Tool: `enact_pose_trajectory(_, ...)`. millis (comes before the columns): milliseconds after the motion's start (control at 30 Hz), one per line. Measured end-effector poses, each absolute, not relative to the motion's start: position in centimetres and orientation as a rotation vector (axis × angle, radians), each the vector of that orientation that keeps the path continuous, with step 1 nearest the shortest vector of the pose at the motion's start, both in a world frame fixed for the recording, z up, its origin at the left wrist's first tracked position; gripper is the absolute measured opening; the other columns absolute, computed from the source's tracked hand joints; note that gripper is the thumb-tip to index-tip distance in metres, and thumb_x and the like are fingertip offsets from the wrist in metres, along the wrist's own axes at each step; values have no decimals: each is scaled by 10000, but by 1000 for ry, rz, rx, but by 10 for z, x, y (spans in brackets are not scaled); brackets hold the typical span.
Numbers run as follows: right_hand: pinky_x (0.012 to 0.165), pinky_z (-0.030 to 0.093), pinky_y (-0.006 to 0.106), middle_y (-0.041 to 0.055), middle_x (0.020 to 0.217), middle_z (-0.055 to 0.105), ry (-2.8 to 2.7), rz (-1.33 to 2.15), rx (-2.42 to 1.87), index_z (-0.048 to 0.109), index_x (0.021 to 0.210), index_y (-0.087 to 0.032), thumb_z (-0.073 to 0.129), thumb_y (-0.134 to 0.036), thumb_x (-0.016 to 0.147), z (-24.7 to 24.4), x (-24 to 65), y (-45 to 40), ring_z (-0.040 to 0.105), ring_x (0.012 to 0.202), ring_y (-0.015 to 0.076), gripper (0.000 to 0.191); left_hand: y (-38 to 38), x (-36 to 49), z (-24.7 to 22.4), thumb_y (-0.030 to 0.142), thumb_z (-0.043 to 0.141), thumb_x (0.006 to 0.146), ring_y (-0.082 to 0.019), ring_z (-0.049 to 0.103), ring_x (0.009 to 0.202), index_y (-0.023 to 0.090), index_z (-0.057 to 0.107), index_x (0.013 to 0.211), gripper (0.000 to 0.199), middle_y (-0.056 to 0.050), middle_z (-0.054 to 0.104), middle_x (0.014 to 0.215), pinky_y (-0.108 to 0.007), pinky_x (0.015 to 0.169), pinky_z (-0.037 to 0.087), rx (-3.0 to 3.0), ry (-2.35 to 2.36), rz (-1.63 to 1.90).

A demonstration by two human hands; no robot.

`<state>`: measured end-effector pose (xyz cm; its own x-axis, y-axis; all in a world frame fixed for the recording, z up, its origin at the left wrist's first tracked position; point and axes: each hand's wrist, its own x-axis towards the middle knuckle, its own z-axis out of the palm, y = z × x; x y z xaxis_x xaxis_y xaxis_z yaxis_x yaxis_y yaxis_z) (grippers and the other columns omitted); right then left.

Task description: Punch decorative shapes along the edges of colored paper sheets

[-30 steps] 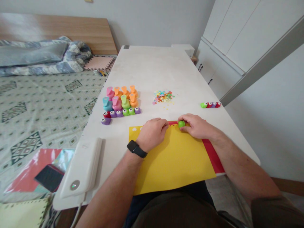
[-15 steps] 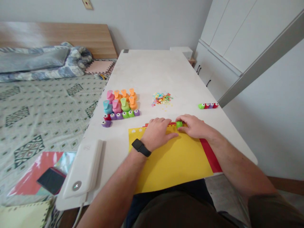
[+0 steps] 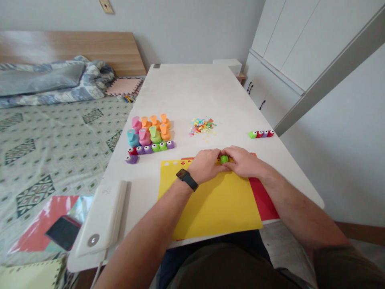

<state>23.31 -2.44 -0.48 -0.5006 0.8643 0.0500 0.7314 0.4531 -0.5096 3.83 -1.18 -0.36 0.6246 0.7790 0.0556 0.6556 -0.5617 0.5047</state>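
Note:
A small green craft punch [image 3: 224,159] sits at the far edge of a yellow sheet of paper [image 3: 216,204]. My right hand [image 3: 243,162] grips it from the right, thumb on the near side and fingers on the far side. Wearing a black watch, my left hand [image 3: 207,165] closes around its left side, thumb and fingertips meeting those of the right hand. Punched shapes run along the sheet's far edge, some showing white and some red. Red paper [image 3: 262,200] lies beneath, visible at the right. The fingers partly hide the punch.
Larger lever punches [image 3: 144,136] and small punches [image 3: 148,149] stand in rows at the left. Colourful paper cut-outs [image 3: 203,125] lie beyond the hands. More small punches [image 3: 261,134] line up at the right. A white device [image 3: 104,216] with a cable occupies the near-left table corner.
My left hand has slid right along the paper and closed in on the green punch, uncovering red punched shapes. The yellow sheet has shifted slightly on the red paper. My right hand keeps its grip.

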Motion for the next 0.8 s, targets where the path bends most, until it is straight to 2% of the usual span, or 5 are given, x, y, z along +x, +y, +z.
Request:
enact_pose_trajectory(467,845,435,353,99,1024,689,-2405,632,-1386,653,1070,-173,678,-177,836,-8,233,-24,608,959,250,235,-9,36,-5,492,721,845,-255,715,930,197,698,1057,365,-77,761,1012,-322,782,520,2371,1141,360)
enact_pose_trajectory(700,814,431,336,81,1002,682,-2363,650,-1381,657,1115,-179,712,-236,848,-5,235,-25,597,911,226,278,-14,21,-2,622,730,794,-280,695,1008,188,672,1149,563,-105,749,1068,-362,889,510,2489,1217,357)
enact_pose_trajectory(800,802,430,337,81,983,678,-2340,627,-1398,665,1097,-178,721,-255,849,-5,235,-24,593,896,225,266,-14,13,-1,502,659,897,-259,697,985,207,687,1102,361,-91,753,1043,-346,873,505,2503,1267,308)
